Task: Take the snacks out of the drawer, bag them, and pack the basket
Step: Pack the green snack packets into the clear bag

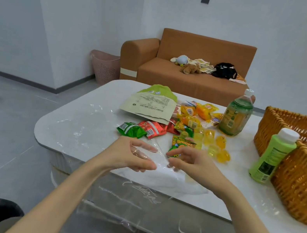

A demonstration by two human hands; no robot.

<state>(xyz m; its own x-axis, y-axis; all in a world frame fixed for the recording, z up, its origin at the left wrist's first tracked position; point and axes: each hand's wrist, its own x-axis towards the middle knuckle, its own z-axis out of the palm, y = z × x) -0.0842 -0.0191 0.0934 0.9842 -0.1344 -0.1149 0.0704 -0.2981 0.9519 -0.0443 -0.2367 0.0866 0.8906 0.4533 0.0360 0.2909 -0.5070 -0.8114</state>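
- The snacks are already out on the counter (65,121), so I'd judge the first step done; the drawer (190,230) front shows under the counter edge, below the wicker basket (299,189)
- Bagging looks barely begun: the left hand (133,154) and the right hand (187,161) each pinch the mouth of a clear bag (134,199) that hangs over the counter edge, well apart from the basket; nothing seems to be inside it yet
- Loose between bag and basket lie a green packet (130,129), a red packet (152,129), yellow jelly cups (215,145), yellow wrapped sweets (197,109) and a big paper pouch (150,105)
- A tea bottle (236,114) stands near the basket's far corner and a green bottle (272,158) just beside its wall
- The basket already holds something film-wrapped, so packing seems partly under way
- The bag carries pale script, too faint to read; the pouch's printed panel and both bottle labels are too small to make out
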